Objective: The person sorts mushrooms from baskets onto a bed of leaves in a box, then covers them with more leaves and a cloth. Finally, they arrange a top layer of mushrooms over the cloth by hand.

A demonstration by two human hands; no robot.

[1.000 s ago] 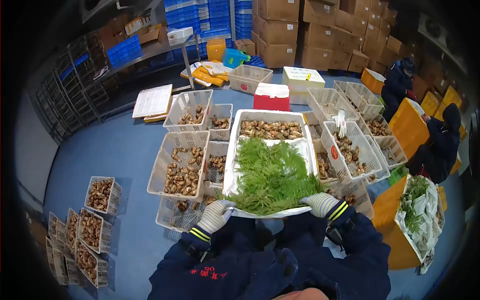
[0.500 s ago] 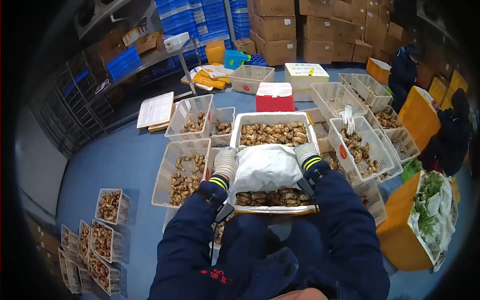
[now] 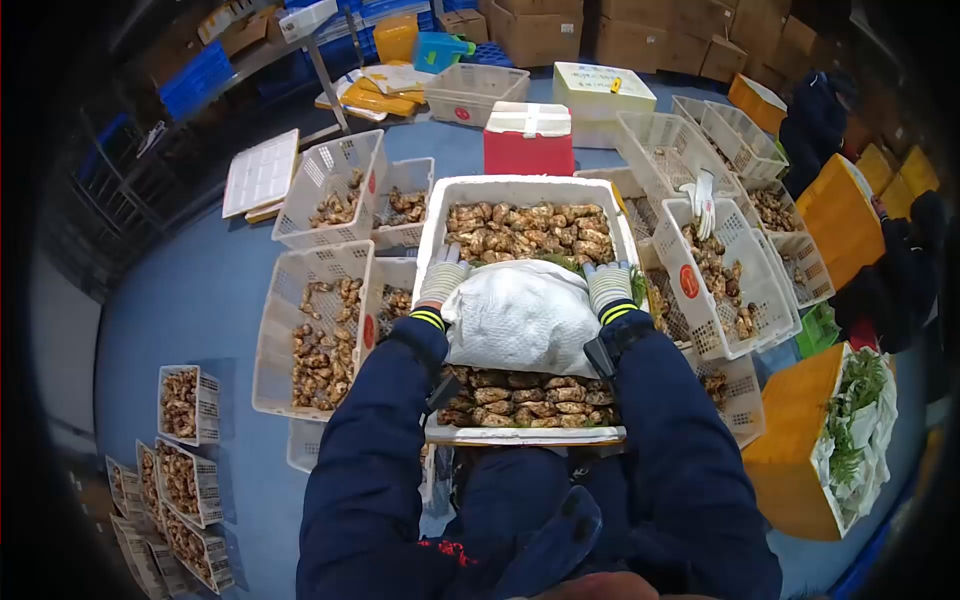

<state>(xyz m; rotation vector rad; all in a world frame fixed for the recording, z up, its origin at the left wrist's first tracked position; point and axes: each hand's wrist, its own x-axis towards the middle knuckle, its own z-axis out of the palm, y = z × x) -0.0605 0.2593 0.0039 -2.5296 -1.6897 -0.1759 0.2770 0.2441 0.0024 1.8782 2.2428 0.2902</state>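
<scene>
A white foam box (image 3: 432,215) stands in front of me, with rows of brown mushrooms (image 3: 530,232) at its far end and more at its near end. Across its middle lies a bulging white sheet (image 3: 520,315), with some green fronds at its far edge. My left hand (image 3: 443,275), in a striped glove, rests at the sheet's left side with fingers stretched out. On the right side my right hand (image 3: 609,285), gloved too, lies with fingers spread near the sheet's far corner. The palms' undersides are hidden.
Pale crates of mushrooms stand left (image 3: 268,350) and right (image 3: 700,300), one with a white glove on it. Behind are a red box (image 3: 528,150) and a pale foam box (image 3: 602,100). An orange box (image 3: 800,460) with greenery is at right; people (image 3: 815,120) work beyond.
The view has tilted down and shifted. The sheet has come toward me, uncovering green fronds at its far edge. My fingers, curled at the sheet's sides before, are now stretched out.
</scene>
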